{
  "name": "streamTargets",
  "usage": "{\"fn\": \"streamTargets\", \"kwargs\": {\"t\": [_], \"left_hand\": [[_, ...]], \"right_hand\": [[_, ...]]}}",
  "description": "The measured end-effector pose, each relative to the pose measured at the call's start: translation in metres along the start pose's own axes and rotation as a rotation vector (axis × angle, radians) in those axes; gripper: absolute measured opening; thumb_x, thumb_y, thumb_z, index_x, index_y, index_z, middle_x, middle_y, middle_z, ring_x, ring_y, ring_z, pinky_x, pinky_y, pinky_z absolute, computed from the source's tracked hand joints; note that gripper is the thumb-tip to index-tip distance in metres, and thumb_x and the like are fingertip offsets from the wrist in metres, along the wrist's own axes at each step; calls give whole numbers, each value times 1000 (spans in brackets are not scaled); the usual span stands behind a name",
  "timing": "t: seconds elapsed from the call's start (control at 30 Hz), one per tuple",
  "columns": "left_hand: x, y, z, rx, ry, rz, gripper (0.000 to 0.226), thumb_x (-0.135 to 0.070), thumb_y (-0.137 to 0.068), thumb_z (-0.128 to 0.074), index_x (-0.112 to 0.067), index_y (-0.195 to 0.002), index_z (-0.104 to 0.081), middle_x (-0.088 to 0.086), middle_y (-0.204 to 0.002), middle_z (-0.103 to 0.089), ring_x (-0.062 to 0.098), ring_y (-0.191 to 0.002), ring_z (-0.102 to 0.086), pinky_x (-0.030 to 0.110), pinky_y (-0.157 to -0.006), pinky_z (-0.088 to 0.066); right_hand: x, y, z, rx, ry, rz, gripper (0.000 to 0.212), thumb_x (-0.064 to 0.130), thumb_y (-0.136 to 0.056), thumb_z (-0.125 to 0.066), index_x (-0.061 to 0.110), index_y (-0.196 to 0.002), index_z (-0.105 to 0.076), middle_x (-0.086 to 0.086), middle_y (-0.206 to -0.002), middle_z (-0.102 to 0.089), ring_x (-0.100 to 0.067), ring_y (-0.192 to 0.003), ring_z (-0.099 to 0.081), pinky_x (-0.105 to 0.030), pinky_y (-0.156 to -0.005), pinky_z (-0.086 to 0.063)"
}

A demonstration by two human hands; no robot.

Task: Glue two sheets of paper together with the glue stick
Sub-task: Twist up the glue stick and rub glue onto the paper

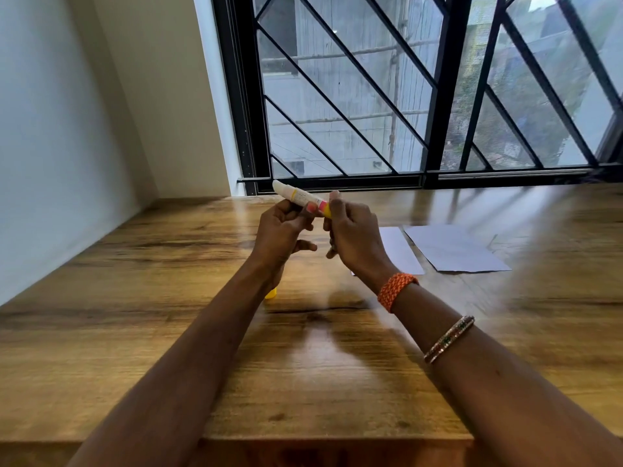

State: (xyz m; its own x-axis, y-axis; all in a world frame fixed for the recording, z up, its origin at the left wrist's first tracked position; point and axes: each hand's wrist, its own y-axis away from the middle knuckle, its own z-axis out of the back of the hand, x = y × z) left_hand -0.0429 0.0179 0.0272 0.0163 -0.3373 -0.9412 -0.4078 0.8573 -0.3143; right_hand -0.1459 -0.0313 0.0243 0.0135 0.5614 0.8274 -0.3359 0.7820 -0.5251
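Fingers of both hands pinch the glue stick [303, 198] between them above the table [168, 315].

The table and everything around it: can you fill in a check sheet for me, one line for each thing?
Surface: wooden table, bare apart from the job's things.
Job's things: glue stick held in the air, white tip showing; two paper sheets flat on the right; yellow cap lying under the left arm.
Clutter: nothing seen.
Grippers: left hand and right hand both grip the stick.
Cables: nothing seen.
Surroundings: barred window behind, white wall on the left.
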Motion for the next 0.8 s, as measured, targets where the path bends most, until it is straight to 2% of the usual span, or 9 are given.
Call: {"fn": "streamTargets", "kwargs": {"t": [0.1, 0.2, 0.3, 0.43, 0.53, 0.57, 0.63, 0.67, 0.8], "left_hand": [[0, -3, 2, -71, -4, 21, 6, -24, -87, -60, -20, -90, -62, -3, -83, -66, 9, -73, -51, 21, -47, -50], [-1, -4, 4, -116, 25, 67, 17, -35, -85, -61, -18, -84, -64, 0, -82, -63, 10, -71, -51, 20, -45, -49], [-1, -5, 6, -123, 49, 84, 23, -39, -85, -61, -16, -83, -64, 1, -77, -60, 12, -69, -52, 20, -45, -49], [0, -4, 4, -133, 48, 91, 22, -38, -84, -62, -16, -79, -63, 0, -72, -58, 11, -67, -51, 19, -44, -48], [-1, -4, 3, -126, 66, 85, 17, -33, -85, -62, -17, -80, -64, -1, -73, -61, 9, -67, -51, 18, -45, -48], [-1, -4, 3, -112, 62, 75, 15, -30, -86, -61, -16, -82, -64, -1, -75, -63, 9, -69, -52, 19, -46, -49], [-1, -4, 4, -71, 32, 60, 9, -24, -88, -58, -17, -88, -63, -1, -80, -65, 10, -74, -53, 20, -49, -50], [0, -4, 4, -51, 9, 55, 9, -23, -89, -57, -17, -91, -63, -1, -82, -65, 10, -75, -53, 20, -50, -50], [1, -3, 5, -41, -186, -80, 10, -26, -87, -59, -18, -91, -64, -1, -82, -68, 7, -71, -59, 24, -50, -50]], "right_hand": [[-1, 0, 0, -30, 117, 157, 26, 23, -100, -40, 0, -95, -50, -9, -63, -54, -27, -57, -57, -46, -54, -54], [0, 1, -1, 5, 175, 329, 17, 9, -94, -51, -2, -104, -43, -2, -68, -47, -9, -55, -46, -18, -52, -43], [-2, 0, -2, 7, 211, 383, 18, -4, -87, -57, -4, -101, -46, -5, -78, -49, -5, -62, -47, -13, -56, -43], [-5, -1, -2, -22, 208, 350, 17, -6, -85, -60, -4, -98, -50, -3, -79, -53, 0, -63, -50, -6, -57, -42], [-6, -3, -1, -38, 261, 319, 8, -1, -88, -58, -1, -93, -52, -3, -73, -53, -3, -58, -49, -12, -53, -44], [-6, -4, 0, -33, 259, 286, 4, 3, -91, -55, 0, -90, -54, -4, -70, -53, -8, -56, -51, -19, -52, -48], [-5, -5, 2, -9, 194, 188, 26, 14, -97, -45, -1, -81, -58, -9, -65, -54, -28, -57, -56, -47, -55, -54], [-4, -4, 3, 7, 147, 146, 36, 20, -99, -41, -3, -78, -59, -11, -63, -54, -32, -56, -55, -51, -54, -53], [0, -2, 2, 41, -85, -46, 33, 28, -100, -39, 3, -91, -59, -8, -63, -57, -17, -52, -57, -36, -50, -54]]}}
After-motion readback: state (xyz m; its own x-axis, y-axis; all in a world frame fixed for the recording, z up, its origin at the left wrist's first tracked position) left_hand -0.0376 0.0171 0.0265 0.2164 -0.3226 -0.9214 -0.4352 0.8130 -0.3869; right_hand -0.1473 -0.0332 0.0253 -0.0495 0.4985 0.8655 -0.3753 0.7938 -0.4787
